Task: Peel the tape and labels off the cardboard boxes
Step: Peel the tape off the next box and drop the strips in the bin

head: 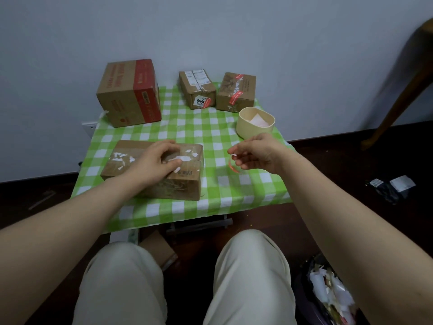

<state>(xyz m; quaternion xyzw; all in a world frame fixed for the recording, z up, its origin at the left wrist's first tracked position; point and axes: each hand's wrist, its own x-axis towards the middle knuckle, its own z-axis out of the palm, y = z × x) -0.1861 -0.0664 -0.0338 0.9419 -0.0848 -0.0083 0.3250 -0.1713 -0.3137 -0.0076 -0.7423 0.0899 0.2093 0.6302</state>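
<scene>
The near box (154, 174), a low oblong of dull brown cardboard, lies on the near left part of the tabletop (210, 134), which is covered with a soft cloth of green and white checks. Torn white label scraps (121, 158) are stuck in ragged flakes across its top, a small barcode sticker (186, 172) sits near its front edge, and its front face is scuffed and fibrous where the paper has been pulled away. The left hand (159, 160) rests on it with fingers bent, their tips at the far top edge and the thumb lying flat on the top. The right hand (255, 153) hovers above the cloth just right of the box, its fingertips drawn together on a thin tape strip (234, 166), white at the pinch and curling down in glossy red. At the back stand a tall box with a red band (128, 92), a narrow box with white labels (196, 89) and a squat box with crumpled red tape (235, 91). Beside the last sits a smooth cream tub (243, 127) with rounded corners, pale paper inside.
</scene>
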